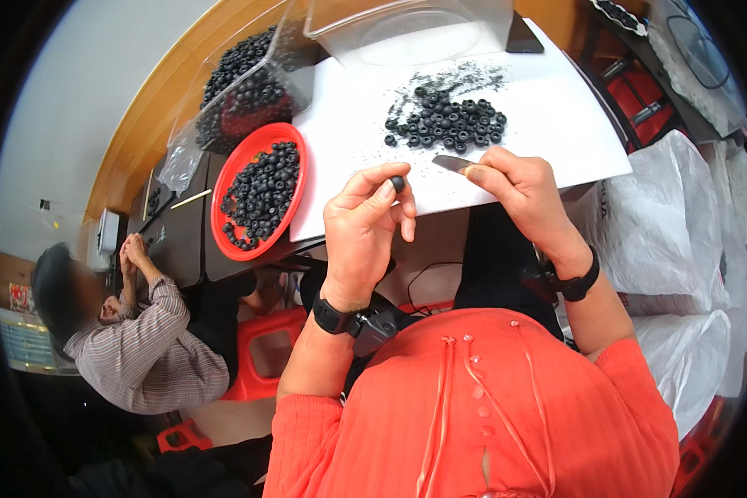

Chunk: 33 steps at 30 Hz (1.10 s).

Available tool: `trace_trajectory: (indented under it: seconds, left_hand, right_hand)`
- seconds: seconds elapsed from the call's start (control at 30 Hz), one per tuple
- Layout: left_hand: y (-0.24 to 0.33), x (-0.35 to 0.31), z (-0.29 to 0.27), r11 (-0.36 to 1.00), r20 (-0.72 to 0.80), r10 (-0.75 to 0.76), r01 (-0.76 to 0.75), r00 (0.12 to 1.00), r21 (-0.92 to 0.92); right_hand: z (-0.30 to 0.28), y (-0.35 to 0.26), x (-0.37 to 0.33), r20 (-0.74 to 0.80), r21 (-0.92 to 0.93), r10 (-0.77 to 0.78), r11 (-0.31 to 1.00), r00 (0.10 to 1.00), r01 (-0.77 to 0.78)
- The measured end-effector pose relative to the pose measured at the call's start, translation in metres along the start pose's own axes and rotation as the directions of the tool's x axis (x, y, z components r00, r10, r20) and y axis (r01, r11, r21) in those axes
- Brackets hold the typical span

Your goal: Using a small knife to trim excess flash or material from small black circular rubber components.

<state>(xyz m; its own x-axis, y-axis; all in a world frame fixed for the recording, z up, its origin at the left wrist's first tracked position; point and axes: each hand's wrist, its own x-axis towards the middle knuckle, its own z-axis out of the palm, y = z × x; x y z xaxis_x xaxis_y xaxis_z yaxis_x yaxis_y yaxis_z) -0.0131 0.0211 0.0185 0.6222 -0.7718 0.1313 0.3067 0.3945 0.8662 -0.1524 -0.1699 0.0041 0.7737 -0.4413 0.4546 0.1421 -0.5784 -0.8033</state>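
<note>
Between the thumb and fingertips of my left hand (358, 228) is a round black bead (398, 183), held just over the near edge of the white board (349, 112). My right hand (519, 189) grips a small knife (451, 163) by its handle, the blade pointing left toward the bead but apart from it. Beyond both hands lies a loose pile of black beads (448, 122), several with holes showing, with dark crumbs (477, 76) scattered behind it. To the left, a red basin (300, 145) holds many more of these beads.
A see-through bin of black beads (249, 87) stands at the far left, and another see-through bin (407, 37) at the back. At left a co-worker (153, 332) sits with hands together near a thin stick (192, 199). White plastic bags (651, 220) crowd the right side.
</note>
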Motion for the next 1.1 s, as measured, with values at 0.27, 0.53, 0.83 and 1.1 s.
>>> trace_trajectory:
  seconds: [0.27, 0.53, 0.83, 1.1]
  left_hand:
    - [0.102, -0.003, -0.058, 0.759, -0.284, 0.393, -0.134, 0.875, 0.637]
    - [0.046, 0.017, -0.033, 0.315, -0.026, 0.466, -0.139, 0.884, 0.939]
    - [-0.004, 0.065, -0.010, 0.110, 0.148, 0.436, -0.216, 0.888, 0.970]
    - [-0.024, 0.080, -0.015, -0.127, 0.175, 0.411, -0.133, 0.895, 0.983]
  right_hand:
    - [-0.005, 0.009, -0.004, -0.028, 0.087, 0.046, 0.995, 0.999, -0.043]
    - [-0.006, 0.005, -0.005, -0.036, 0.156, 0.042, 0.987, 0.998, -0.036]
    - [-0.012, 0.011, -0.006, 0.000, 0.241, 0.038, 0.970, 0.999, -0.037]
    - [-0.017, 0.010, -0.006, 0.069, 0.256, 0.062, 0.964, 0.996, -0.077]
